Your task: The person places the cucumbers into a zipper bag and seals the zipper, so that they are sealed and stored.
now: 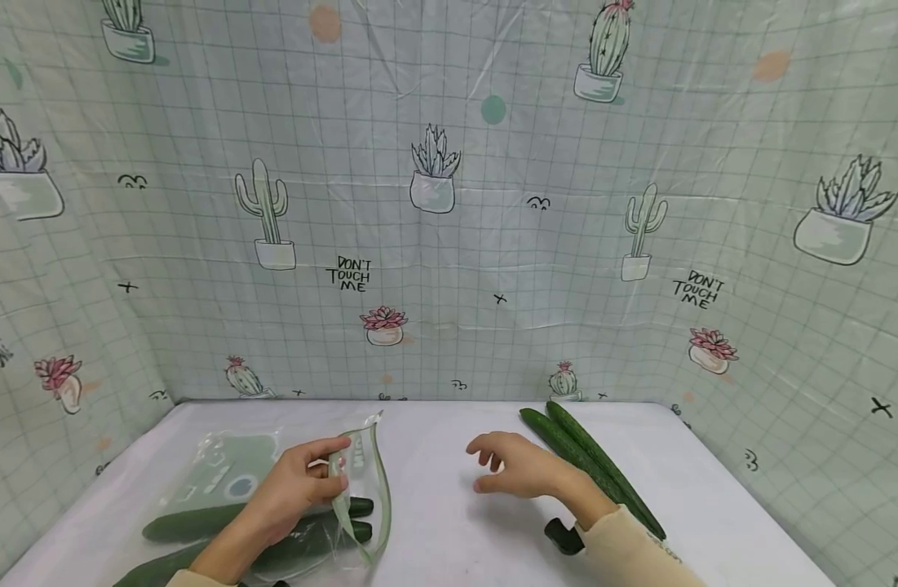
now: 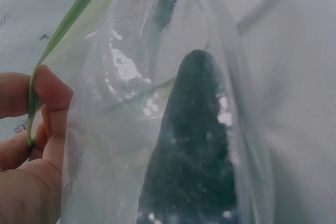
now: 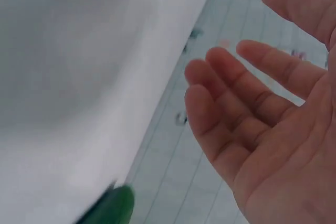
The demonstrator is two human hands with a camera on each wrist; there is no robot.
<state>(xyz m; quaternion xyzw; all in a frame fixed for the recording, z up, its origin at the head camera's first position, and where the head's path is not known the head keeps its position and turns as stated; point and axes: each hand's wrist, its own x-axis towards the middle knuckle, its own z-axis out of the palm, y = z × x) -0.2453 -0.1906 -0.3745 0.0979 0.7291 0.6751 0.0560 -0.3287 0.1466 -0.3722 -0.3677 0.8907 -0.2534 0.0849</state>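
My left hand (image 1: 294, 485) pinches the green-edged mouth of a clear zip bag (image 1: 359, 456), with thumb and fingers on the rim strip. Dark green cucumbers (image 1: 302, 548) lie in the bag, partly hidden by my left forearm. Close up in the left wrist view, one cucumber (image 2: 191, 145) shows through the shiny plastic, its rounded end toward the bag's mouth. My right hand (image 1: 518, 466) is held over the white table with fingers loosely bent and nothing in them; its palm (image 3: 289, 150) is bare. Beside it, two long cucumbers (image 1: 603, 461) lie together.
A pale green panel (image 1: 232, 465) lies under clear plastic at the table's left. The white table (image 1: 434, 522) meets a grid-patterned cactus curtain (image 1: 449, 244) at the back and sides. A small black device (image 1: 564, 536) sits at my right wrist.
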